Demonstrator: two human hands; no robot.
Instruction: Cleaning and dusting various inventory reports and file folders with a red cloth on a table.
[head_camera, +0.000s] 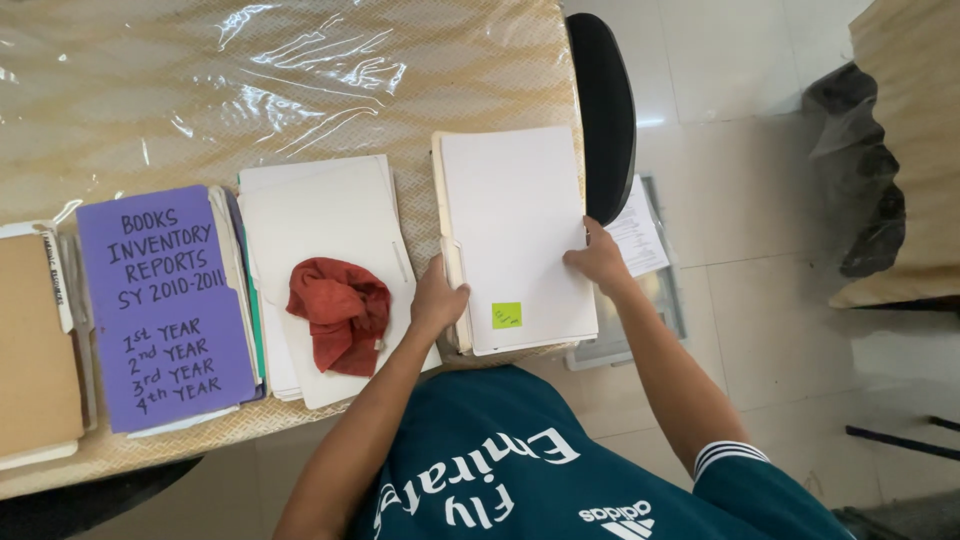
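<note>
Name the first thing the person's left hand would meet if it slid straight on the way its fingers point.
Probably only the cream paper folder stack that the left hand already grips at its edge.

small green square sticky label on white folder, purple handwritten cover far left

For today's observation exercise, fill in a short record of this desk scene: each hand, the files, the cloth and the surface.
left hand: grips the left edge of the white folder stack
right hand: fingers on the stack's right edge
sticky note: green, on the top folder near its lower edge
red cloth: crumpled, lying on the middle pile of pale folders
purple folder: handwritten cover, left of the middle pile
brown folder: far left, partly out of frame
table: covered with clear plastic
chair: black, beside the table's end
</note>
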